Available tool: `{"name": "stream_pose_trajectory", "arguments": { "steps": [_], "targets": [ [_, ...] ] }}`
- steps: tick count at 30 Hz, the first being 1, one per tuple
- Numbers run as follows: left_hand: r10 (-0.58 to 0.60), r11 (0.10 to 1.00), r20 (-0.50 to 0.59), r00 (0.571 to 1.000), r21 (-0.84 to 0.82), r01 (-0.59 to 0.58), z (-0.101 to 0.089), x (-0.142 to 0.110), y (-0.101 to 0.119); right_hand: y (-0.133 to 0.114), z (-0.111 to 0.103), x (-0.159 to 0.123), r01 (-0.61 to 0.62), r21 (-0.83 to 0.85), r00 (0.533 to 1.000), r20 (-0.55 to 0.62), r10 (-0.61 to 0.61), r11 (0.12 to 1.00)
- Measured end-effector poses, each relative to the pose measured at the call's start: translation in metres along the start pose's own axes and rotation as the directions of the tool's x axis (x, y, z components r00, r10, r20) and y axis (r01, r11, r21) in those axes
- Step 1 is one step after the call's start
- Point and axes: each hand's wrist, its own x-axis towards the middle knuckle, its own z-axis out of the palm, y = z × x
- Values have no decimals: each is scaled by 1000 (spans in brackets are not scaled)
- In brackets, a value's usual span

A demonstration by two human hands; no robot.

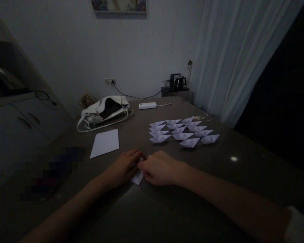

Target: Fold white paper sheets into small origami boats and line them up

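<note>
Two hands meet over a small white folded paper piece (137, 177) on the dark brown tabletop (218, 189). Left hand (124, 167) and right hand (158, 167) touch at the fingertips, both pressed down flat on the paper; whether any fingers pinch an edge cannot be told, since the hands cover most of it. Only one corner shows, poking out toward the person just below the point where the hands join. The paper's long axis is hidden.

Beyond the grip and to its right lies a cluster of white folded paper boats (182, 131) in rows, well apart from the hands. Beyond and to the left, a flat white sheet of paper (105, 143) lies nearer the left hand. Farther off sit a white leather handbag (103, 111) and a white oblong power bank (147, 105). Room is dim; pale curtain (233, 57) at right.
</note>
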Motion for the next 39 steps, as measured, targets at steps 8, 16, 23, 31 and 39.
{"name": "stream_pose_trajectory", "arguments": {
  "steps": [8,16,23,31,39],
  "targets": [
    [3,999,-22,1000,-37,-3,-2,2,0,-10,0,-1,121,118,991,35,-126,986],
    [8,1000,-63,998,-12,-8,-3,0,-2,10,4,1,135,260,989,16,-144,956],
    [-101,994,-109,989,-50,96,-3,1,-8,15,4,2,117,157,993,-50,-111,981],
    [-369,885,-232,900,-382,265,-4,3,-14,24,4,2,130,186,981,-169,-99,974],
    [-309,832,-62,949,-500,238,-7,2,-10,15,6,8,-73,273,980,-161,120,959]
  ]
}}
